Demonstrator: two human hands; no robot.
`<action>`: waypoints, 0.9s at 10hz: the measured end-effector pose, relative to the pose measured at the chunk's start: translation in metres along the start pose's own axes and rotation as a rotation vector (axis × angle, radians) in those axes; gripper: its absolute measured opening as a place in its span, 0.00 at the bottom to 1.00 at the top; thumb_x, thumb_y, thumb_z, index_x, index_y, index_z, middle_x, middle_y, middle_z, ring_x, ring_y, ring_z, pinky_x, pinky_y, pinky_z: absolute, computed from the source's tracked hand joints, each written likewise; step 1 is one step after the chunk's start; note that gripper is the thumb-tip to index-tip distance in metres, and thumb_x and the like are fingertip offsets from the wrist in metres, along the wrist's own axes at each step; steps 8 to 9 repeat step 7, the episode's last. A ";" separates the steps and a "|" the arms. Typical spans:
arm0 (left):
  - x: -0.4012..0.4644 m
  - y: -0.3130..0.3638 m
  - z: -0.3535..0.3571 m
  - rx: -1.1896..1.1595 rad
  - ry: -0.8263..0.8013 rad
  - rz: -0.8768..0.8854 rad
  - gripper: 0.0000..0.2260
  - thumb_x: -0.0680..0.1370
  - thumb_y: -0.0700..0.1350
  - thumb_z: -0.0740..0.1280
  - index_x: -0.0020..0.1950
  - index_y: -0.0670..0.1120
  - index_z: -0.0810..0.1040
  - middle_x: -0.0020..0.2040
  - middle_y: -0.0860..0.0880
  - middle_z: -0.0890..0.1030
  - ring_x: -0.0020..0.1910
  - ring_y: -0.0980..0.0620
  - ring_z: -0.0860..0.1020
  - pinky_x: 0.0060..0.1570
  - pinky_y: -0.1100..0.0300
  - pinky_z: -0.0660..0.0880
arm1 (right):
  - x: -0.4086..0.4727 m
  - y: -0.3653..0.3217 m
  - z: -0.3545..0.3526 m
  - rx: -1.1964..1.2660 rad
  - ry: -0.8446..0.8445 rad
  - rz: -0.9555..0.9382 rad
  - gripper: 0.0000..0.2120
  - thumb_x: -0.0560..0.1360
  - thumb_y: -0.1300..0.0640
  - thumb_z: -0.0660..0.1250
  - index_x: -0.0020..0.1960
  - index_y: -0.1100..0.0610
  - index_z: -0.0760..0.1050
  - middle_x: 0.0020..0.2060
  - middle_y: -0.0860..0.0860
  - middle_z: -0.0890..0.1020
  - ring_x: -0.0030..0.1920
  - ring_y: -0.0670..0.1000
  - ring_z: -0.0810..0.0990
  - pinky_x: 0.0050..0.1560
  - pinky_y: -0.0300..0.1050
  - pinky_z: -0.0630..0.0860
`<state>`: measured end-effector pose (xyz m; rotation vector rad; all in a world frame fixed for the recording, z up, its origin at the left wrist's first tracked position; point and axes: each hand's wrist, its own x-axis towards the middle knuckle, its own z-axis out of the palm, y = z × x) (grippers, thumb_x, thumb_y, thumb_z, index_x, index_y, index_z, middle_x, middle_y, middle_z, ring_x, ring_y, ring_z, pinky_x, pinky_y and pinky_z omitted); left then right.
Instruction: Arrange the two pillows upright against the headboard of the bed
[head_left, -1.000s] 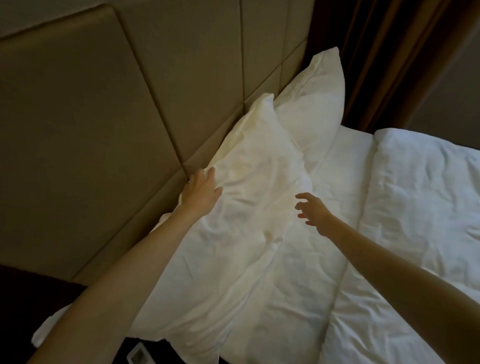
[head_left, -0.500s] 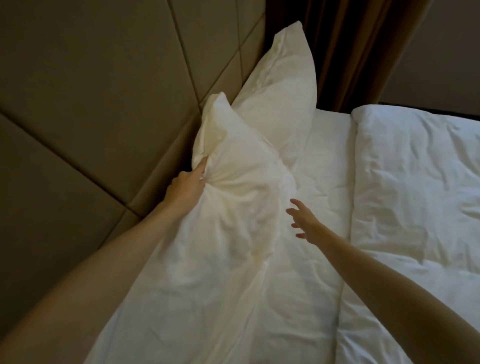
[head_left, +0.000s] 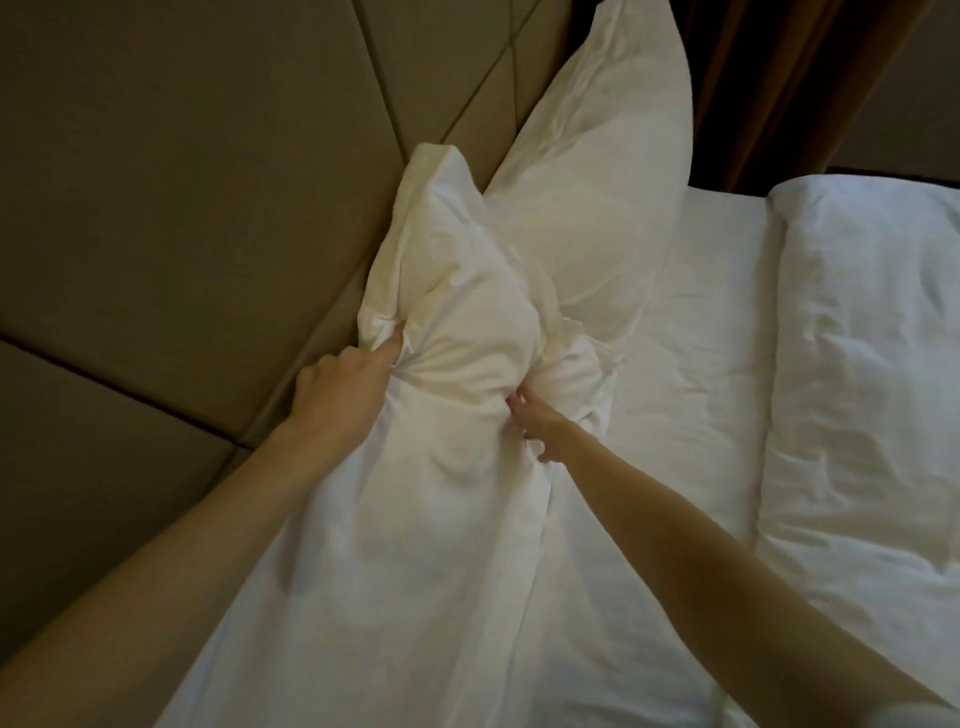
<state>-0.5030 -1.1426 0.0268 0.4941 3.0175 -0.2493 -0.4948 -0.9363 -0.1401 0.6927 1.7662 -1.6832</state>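
Note:
Two white pillows lean against the padded tan headboard (head_left: 182, 197). The near pillow (head_left: 447, 467) fills the middle of the view, its upper part bunched and creased. My left hand (head_left: 343, 384) grips its headboard-side edge with fingers dug into the fabric. My right hand (head_left: 535, 421) pinches the pillow's bed-side edge, opposite the left hand. Behind it the far pillow (head_left: 597, 171) stands upright against the headboard, its lower part partly hidden by the near pillow.
A white sheet (head_left: 691, 364) covers the mattress to the right of the pillows. A folded-back white duvet (head_left: 862, 374) lies further right. A brown curtain (head_left: 769, 78) hangs beyond the far pillow.
My right hand has moved left from the air above the sheet and taken hold of the near pillow's edge. The pillow's top has been squeezed narrower between both hands.

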 end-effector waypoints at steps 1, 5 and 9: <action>0.003 0.003 0.007 0.112 -0.006 0.012 0.27 0.81 0.39 0.53 0.78 0.55 0.51 0.54 0.41 0.81 0.48 0.38 0.80 0.39 0.52 0.70 | 0.009 -0.002 -0.008 -0.033 0.439 -0.168 0.24 0.75 0.47 0.62 0.70 0.50 0.65 0.67 0.57 0.71 0.67 0.64 0.70 0.64 0.60 0.70; 0.019 0.015 0.021 0.159 0.030 -0.040 0.25 0.82 0.39 0.50 0.78 0.53 0.54 0.57 0.42 0.81 0.47 0.39 0.82 0.37 0.53 0.70 | 0.027 -0.011 -0.061 -0.021 0.049 -0.051 0.33 0.76 0.63 0.62 0.77 0.50 0.54 0.73 0.55 0.65 0.67 0.56 0.68 0.53 0.46 0.71; 0.016 0.023 0.009 0.114 -0.014 -0.101 0.23 0.82 0.41 0.50 0.78 0.54 0.54 0.58 0.40 0.80 0.50 0.36 0.81 0.41 0.49 0.73 | -0.015 -0.001 -0.094 0.014 0.249 -0.096 0.31 0.74 0.66 0.59 0.75 0.52 0.61 0.74 0.56 0.64 0.72 0.58 0.65 0.66 0.49 0.65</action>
